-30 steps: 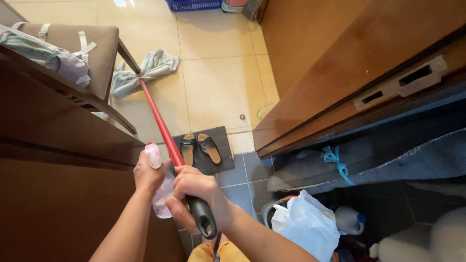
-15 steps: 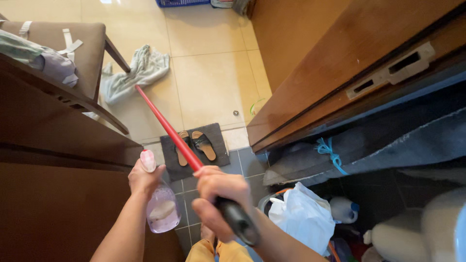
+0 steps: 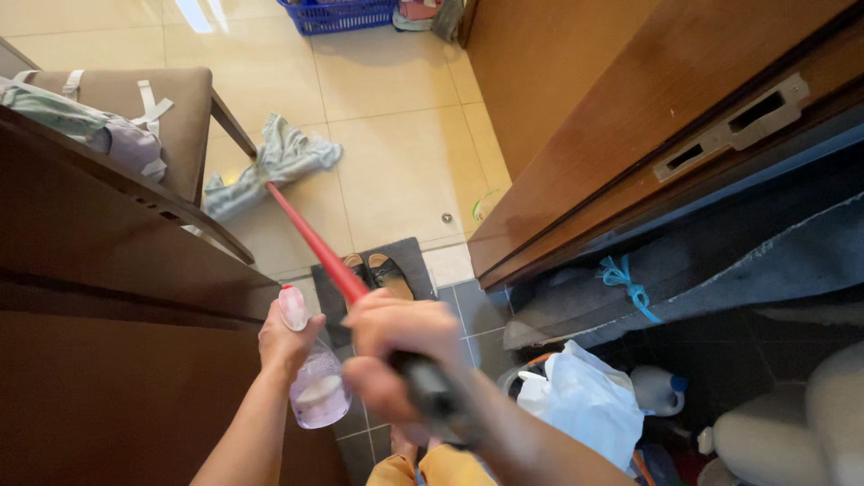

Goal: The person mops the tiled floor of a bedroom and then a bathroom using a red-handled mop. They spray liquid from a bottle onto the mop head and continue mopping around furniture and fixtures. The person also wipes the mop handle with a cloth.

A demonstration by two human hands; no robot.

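The right hand (image 3: 396,355) is closed around the dark grip at the top of a long red mop handle (image 3: 310,241), blurred in this view but plainly clamped on it. The left hand (image 3: 286,340) is wrapped round the neck of a small clear plastic spray bottle with a pale pink cap (image 3: 313,382), held upright just beside the handle; some liquid shows in its lower part. The two hands sit close together, each on its own thing.

The handle runs away and down to a crumpled pale green mop cloth (image 3: 270,166) lying on the cream floor tiles (image 3: 396,162), near the leg of a brown cushioned chair (image 3: 171,108). The cloth rests on the tiles, so mopping looks under way; no wet patch can be made out, so how much floor is done is hard to judge.

Below the hands lies a dark mat with a pair of sandals (image 3: 382,270). A wooden door (image 3: 630,117) stands to the right, a white plastic bag (image 3: 580,405) at its foot, and a blue basket (image 3: 337,13) far off.
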